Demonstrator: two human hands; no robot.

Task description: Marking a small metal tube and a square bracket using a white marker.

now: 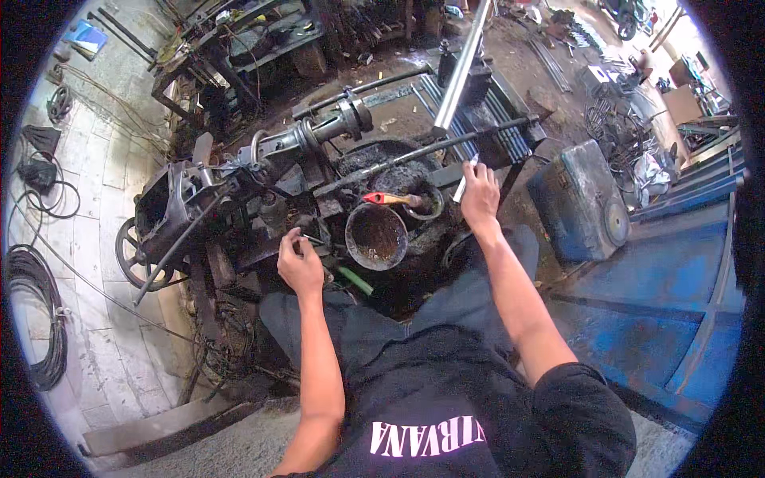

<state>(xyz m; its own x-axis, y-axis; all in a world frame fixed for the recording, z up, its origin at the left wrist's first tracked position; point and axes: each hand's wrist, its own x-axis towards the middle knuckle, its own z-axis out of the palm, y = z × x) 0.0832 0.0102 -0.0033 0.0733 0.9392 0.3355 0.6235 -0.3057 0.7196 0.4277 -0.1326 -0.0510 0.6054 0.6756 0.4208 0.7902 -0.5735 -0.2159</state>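
My right hand is closed around a short pale rod, whose ends show above and below the fingers. It is beside the right end of a dark machine bed. My left hand is curled at the machine's near side, its thumb and fingers around something thin and small that I cannot make out. Between the hands stands a round can with brown residue inside. A paintbrush with a red and yellow handle lies with its bristles over a second, dark container.
A lathe-like machine with a handwheel stretches across the left. A long shiny bar slants above several metal rods. A blue metal box is at right. Coiled cable hangs left.
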